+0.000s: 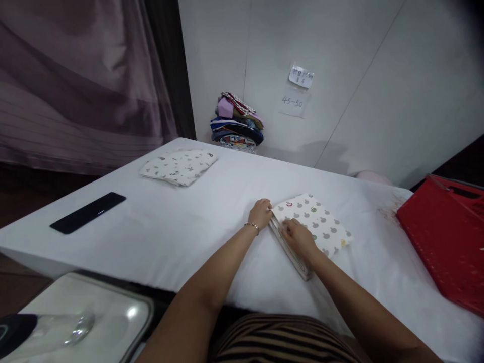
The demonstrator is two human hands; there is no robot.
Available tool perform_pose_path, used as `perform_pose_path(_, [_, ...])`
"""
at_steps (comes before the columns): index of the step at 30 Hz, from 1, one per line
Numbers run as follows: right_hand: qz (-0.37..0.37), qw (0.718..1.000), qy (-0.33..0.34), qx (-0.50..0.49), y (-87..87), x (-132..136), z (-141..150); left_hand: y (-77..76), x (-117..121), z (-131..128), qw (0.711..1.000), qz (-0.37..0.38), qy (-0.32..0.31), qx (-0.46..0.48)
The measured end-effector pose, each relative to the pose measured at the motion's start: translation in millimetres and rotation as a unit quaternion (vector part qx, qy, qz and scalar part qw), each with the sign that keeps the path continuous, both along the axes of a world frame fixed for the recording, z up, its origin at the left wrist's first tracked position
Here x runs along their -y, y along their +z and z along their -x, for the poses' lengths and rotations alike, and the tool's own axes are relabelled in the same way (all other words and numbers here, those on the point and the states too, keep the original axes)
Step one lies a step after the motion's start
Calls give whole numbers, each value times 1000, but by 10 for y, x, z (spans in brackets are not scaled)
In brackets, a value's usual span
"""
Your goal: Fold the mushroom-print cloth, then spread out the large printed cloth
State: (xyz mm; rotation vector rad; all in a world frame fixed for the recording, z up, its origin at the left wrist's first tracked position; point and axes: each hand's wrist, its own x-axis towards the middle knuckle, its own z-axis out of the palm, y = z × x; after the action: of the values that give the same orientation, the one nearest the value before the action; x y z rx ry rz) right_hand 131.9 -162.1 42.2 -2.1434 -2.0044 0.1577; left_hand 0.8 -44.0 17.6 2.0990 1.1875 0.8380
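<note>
In front of me lies a folded white cloth (325, 222) with grey, red, green and yellow printed shapes; its stacked layers show along the left edge. My left hand (260, 214), wearing a bracelet, is closed at the cloth's far left corner, fingertips on the fold. My right hand (298, 237) reaches over the layered edge, fingers bent and closed against it; the hand itself covers part of the print. Farther back on the left rests another folded white cloth (179, 166) with small dark prints, apart from both hands.
A black flat strip (88, 213) lies on the white table (212, 222) at left. At right stands a red bag or bin (446, 242). Folded clothes (238, 123) are piled by the wall. A pale surface (109, 307) with a clear bottle-like object (56, 333) sits at lower left.
</note>
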Motion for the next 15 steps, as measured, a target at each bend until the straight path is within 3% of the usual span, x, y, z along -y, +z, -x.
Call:
perform_pose_path(7, [-6, 998, 27, 63, -74, 27, 122, -50, -77, 73, 997, 64, -6, -31])
perform_pose_path(10, [-7, 997, 21, 68, -92, 20, 136, 1, -101, -7, 997, 72, 13, -19])
perform_pose_path(12, [-3, 998, 18, 66, -90, 5, 149, 58, -82, -89, 999, 44, 14, -4])
perform_pose_path(15, [7, 999, 16, 49, -61, 5, 165, 100, -19, -179, 999, -28, -32, -16])
